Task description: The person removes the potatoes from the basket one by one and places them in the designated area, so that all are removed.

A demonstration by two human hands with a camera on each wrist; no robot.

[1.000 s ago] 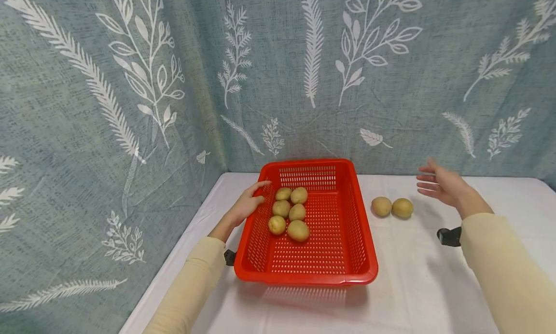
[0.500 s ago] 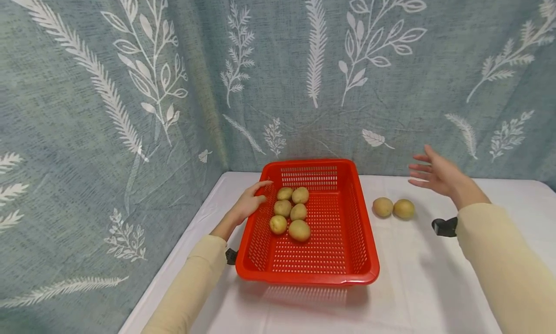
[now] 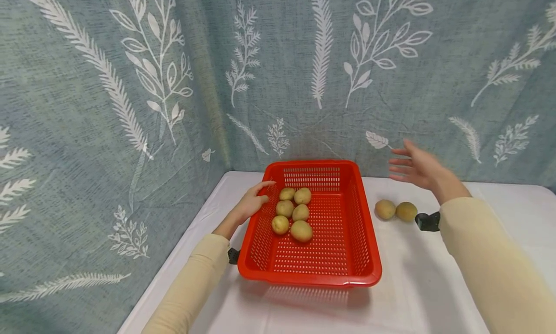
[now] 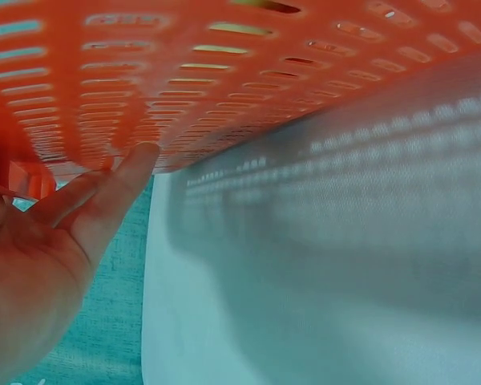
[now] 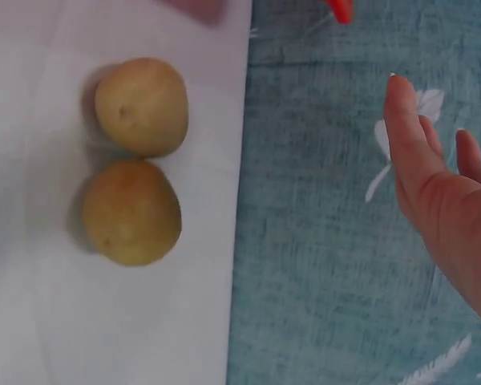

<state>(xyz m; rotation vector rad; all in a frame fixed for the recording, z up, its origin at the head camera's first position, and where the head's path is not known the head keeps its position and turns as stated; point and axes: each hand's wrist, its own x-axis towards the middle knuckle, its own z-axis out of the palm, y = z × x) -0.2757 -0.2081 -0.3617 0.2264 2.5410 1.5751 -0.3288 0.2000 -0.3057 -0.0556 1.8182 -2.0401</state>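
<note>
A red plastic basket [image 3: 334, 242] with slotted walls holds several yellowish potatoes [image 3: 301, 231] toward its left side. My left hand [image 3: 249, 202] holds the basket's left rim, thumb and forefinger over the edge; in the left wrist view, other fingers lie along the slotted outer wall [image 4: 248, 80]. Two more potatoes lie side by side on the cloth right of the basket, a paler one [image 3: 385, 209] and a darker one [image 3: 406, 212]. My right hand [image 3: 419, 169] is raised above and behind them, fingers stretched toward the left and spread, with nothing in it.
A white cloth [image 3: 321, 314] covers the table. Blue-green curtains [image 3: 295, 83] with white leaf prints hang close behind it and along its left side. A black wrist device [image 3: 427, 221] sits under the right sleeve.
My right hand has moved left, from beyond the two loose potatoes to over them, and slightly up. The left hand stays at the rim; the potatoes keep their places. The view shifts slightly.
</note>
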